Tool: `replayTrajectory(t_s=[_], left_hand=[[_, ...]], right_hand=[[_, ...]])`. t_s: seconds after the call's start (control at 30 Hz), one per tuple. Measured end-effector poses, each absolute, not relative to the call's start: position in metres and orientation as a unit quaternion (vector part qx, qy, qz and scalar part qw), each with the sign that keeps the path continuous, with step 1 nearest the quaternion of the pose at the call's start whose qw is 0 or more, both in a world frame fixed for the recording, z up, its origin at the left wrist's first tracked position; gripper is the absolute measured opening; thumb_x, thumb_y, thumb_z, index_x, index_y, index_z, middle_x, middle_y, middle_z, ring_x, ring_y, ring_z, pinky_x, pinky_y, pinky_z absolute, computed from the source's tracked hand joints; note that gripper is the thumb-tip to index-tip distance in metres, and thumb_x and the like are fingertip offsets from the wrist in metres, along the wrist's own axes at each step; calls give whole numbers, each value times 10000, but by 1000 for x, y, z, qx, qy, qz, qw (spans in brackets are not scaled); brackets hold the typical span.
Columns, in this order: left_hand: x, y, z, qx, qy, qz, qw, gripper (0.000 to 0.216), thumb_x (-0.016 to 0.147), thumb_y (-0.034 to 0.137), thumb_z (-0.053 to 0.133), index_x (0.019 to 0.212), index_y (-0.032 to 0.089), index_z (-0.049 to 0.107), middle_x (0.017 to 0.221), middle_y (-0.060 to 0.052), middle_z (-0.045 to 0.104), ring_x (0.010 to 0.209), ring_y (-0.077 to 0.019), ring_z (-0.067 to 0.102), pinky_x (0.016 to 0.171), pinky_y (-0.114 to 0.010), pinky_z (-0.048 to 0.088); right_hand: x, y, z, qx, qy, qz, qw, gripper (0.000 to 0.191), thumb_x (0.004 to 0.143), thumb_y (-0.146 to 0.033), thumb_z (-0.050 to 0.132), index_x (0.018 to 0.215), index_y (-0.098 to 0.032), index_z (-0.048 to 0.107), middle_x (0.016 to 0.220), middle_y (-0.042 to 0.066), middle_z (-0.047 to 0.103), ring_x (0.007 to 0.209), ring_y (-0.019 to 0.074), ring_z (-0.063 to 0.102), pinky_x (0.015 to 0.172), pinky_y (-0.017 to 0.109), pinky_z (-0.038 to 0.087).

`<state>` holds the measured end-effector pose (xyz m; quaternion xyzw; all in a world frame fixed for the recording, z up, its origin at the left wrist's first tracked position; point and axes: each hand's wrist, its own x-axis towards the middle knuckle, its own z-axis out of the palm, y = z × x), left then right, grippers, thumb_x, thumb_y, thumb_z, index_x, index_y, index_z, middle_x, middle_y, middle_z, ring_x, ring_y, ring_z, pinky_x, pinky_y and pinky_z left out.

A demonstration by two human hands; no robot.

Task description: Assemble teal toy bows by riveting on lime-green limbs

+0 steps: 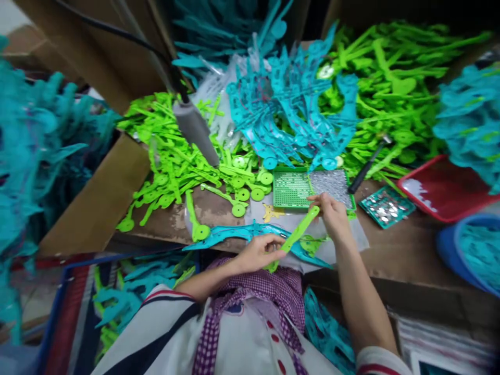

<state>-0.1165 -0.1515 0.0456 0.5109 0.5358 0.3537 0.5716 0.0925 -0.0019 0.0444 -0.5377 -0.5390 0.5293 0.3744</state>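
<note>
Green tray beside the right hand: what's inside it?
Many small silvery pieces lie in the right section of the green tray; the left shows a dotted green grid. The right hand covers part of the near edge, so anything behind it is hidden.

Bench (390, 250) passable right of right hand (330, 211), nearside of small parts tray (371, 215); blue bucket (446, 245) blocks far right. Gray cylinder (195, 130), lime pile (164, 169) obstruct left; teal heap (289, 99) blocks behind green tray (289, 209).

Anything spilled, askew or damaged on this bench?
Nothing looks clearly damaged or spilled. One oddity: the black-handled hammer lies slantwise, its head among the loose green parts and its handle end beside the green tray, as if casually set down.
</note>
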Motion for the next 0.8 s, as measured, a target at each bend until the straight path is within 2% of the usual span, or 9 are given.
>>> replayTrajectory(t_s=[0.07,0.2,0.3,0.37,0.47,0.53,0.6,0.67,0.8], left_hand=[[-138,-166,48,492,566,388,536,339,848,443,704,1027,156,714,815,-18,646,713,-133,530,676,-260,440],[-175,-200,43,442,593,432,516,364,847,474,702,1016,151,690,843,-36,657,751,-152,574,713,-277,470],[-193,-225,37,432,601,433,514,386,846,500,700,1004,147,693,875,-52,672,769,-160,586,725,-282,477],[-201,-241,33,426,620,431,499,386,847,507,696,992,149,700,883,-53,677,791,-165,592,749,-287,479],[-213,-262,27,392,648,438,485,402,845,526,693,985,150,697,877,-49,676,804,-170,598,768,-291,481],[-222,-273,24,365,655,448,487,428,839,548,694,988,146,692,858,-46,670,795,-171,598,763,-291,483],[-230,-280,23,349,661,457,482,438,834,557,700,981,145,693,847,-46,666,796,-172,600,765,-292,486],[-238,-285,24,344,669,464,469,430,833,557,705,967,148,698,839,-45,665,789,-170,602,761,-290,489],[-244,-286,26,319,684,496,430,440,826,583,705,943,159,709,820,-38,664,764,-166,614,743,-281,504]], right_hand=[[84,17,44,-547,-598,452,372,627,720,-819,639,729,-193,656,564,4,604,426,112,496,440,264,385],[32,55,65,-471,-743,290,376,380,894,-569,609,866,-206,718,764,50,719,653,169,633,652,312,490],[-36,88,82,-405,-832,234,300,227,928,-359,574,920,-195,731,974,101,758,883,237,693,813,373,516],[-85,108,88,-408,-858,197,242,226,927,-272,536,968,-178,737,1040,130,754,956,275,694,857,411,511],[-151,127,91,-385,-880,173,217,332,968,-284,474,1190,-180,698,1179,145,720,1070,290,666,901,411,504],[-185,131,91,-367,-891,163,211,429,990,-356,473,1359,-181,603,1310,161,658,1113,285,638,900,389,501],[-212,131,91,-373,-894,152,198,544,982,-433,510,1446,-149,522,1398,198,587,1112,283,620,887,377,495],[-230,132,90,-390,-890,148,185,594,971,-471,539,1436,-102,519,1391,235,572,1079,280,615,874,376,486],[-243,141,87,-440,-870,151,160,449,1011,-428,479,1275,-93,619,1188,233,669,987,267,619,837,376,460]])
